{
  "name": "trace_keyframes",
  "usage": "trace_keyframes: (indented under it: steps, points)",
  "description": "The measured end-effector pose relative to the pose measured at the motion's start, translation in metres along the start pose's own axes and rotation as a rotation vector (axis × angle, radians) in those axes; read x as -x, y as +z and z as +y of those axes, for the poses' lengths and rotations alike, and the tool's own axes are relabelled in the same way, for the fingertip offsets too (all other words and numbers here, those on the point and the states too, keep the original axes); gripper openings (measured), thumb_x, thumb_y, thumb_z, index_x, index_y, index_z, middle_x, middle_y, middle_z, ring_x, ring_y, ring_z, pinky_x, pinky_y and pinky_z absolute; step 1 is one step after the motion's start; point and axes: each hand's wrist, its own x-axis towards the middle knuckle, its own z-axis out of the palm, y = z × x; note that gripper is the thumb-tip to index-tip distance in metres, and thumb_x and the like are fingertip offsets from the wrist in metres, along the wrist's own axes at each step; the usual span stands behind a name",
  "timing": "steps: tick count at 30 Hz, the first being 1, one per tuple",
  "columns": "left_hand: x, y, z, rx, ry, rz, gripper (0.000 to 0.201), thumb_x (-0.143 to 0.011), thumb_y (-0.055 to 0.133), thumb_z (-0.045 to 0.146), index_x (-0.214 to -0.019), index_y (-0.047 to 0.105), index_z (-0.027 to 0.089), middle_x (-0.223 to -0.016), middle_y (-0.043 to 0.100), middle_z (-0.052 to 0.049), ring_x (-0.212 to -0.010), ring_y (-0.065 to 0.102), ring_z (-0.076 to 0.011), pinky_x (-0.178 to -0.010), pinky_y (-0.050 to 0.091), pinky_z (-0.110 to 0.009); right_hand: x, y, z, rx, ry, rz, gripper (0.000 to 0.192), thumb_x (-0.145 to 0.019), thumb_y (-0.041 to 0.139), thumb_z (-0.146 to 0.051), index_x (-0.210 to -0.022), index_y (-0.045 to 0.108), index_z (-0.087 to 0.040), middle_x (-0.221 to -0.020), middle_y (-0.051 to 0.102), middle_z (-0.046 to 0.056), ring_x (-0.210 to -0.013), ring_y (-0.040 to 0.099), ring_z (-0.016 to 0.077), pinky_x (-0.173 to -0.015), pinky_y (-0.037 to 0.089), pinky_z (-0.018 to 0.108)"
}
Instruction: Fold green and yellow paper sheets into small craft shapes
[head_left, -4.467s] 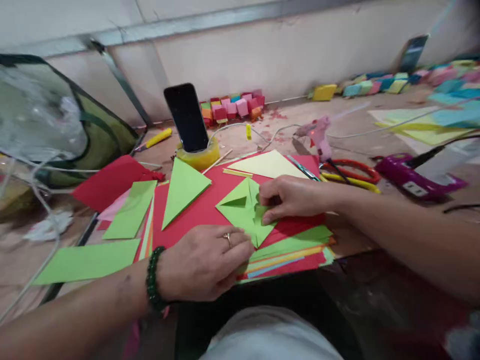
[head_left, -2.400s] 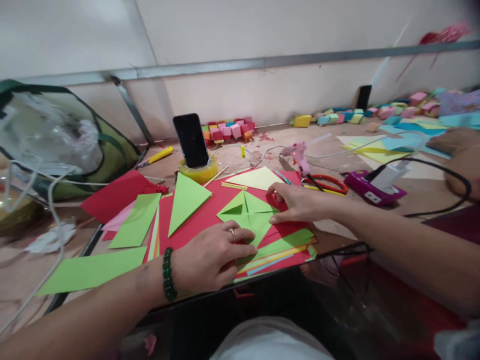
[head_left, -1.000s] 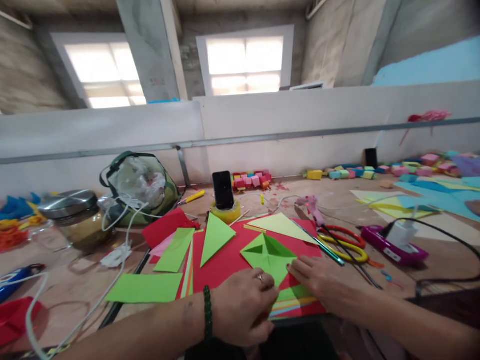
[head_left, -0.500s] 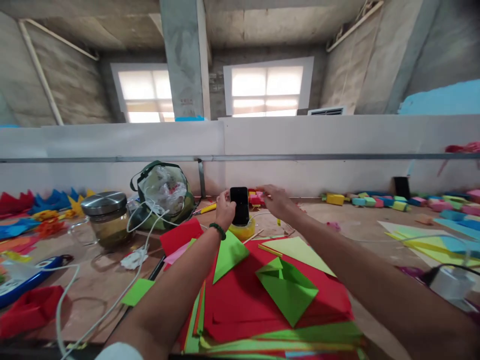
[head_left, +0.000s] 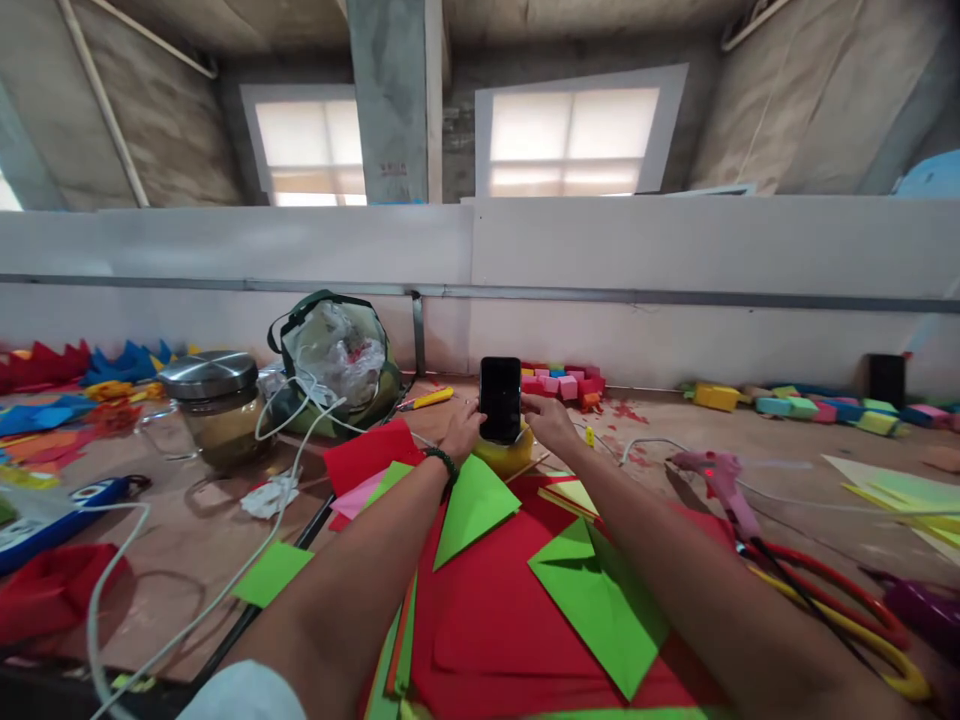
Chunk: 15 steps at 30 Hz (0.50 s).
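1. Grip: left hand (head_left: 461, 432) and right hand (head_left: 551, 420) grasp one phone (head_left: 500, 398) between them, fingers at its left and right edges. How firm, can't tell.
2. Phone: upright, dark glossy rectangle, screen toward camera, no readable brand. Lower end at a yellow round base (head_left: 506, 459), just beyond the paper pile.
3. One bracelet (head_left: 442, 461), dark green round beads, left wrist.
4. Below the hands, two folded green pieces: one triangle (head_left: 474, 508), one creased piece with raised flaps (head_left: 596, 600), partly behind the right forearm. Both on red sheets (head_left: 487, 620), matte; sheet count can't be read.
5. Left of pile: one loose green piece (head_left: 274, 573), one red sheet (head_left: 375, 462), one pink sheet (head_left: 361, 493).
6. Behind: one yellow-handled cutter (head_left: 429, 398); one cluster of small paper cubes (head_left: 562, 386), mostly red and pink, too packed to count.
7. Further left: one fabric bag (head_left: 337, 365) with clear crinkled plastic inside; one glass jar (head_left: 214, 415), brushed-metal lid, side handle.
8. Right: one pink glue gun (head_left: 721, 488), red light showing; two handle loops, red and yellow (head_left: 847, 600).
9. Writing: reddish characters on the concrete column (head_left: 394, 120), too small to read.
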Motion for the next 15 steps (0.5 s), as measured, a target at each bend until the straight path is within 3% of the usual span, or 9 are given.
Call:
trace_keyframes:
  steps: [5,11,15]
  points:
    - [-0.001,-0.001,-0.001,0.075,-0.034,0.095,0.030,-0.091,0.054,0.032,-0.117,0.056,0.017,-0.120,0.057,-0.010,-0.101,0.059,-0.0207,-0.086,0.051,-0.042,-0.005,-0.004,-0.003,0.081,-0.001,0.033,0.050,-0.074,0.040,-0.004,-0.116,0.063,-0.016,-0.092,0.073,0.004,-0.084,0.066,0.0174,-0.077,0.052,0.028]
    - [0.004,-0.007,-0.005,0.193,-0.108,0.273,0.031,-0.091,0.054,0.032,-0.116,0.056,0.015,-0.117,0.058,-0.009,-0.099,0.060,-0.0205,-0.084,0.052,-0.041,0.004,-0.023,-0.021,0.345,0.024,0.177,0.048,-0.089,0.035,-0.015,-0.135,0.047,-0.018,-0.119,0.064,0.012,-0.101,0.061,0.0235,-0.084,0.047,0.035]
    - [0.001,-0.018,-0.012,0.271,-0.204,0.402,0.032,-0.090,0.055,0.033,-0.117,0.055,0.015,-0.116,0.058,-0.009,-0.098,0.060,-0.0207,-0.083,0.052,-0.041,0.014,-0.024,-0.027,0.519,0.048,0.123,0.046,-0.096,0.029,-0.027,-0.141,0.040,-0.024,-0.104,0.069,0.011,-0.082,0.065,0.0251,-0.072,0.048,0.035]
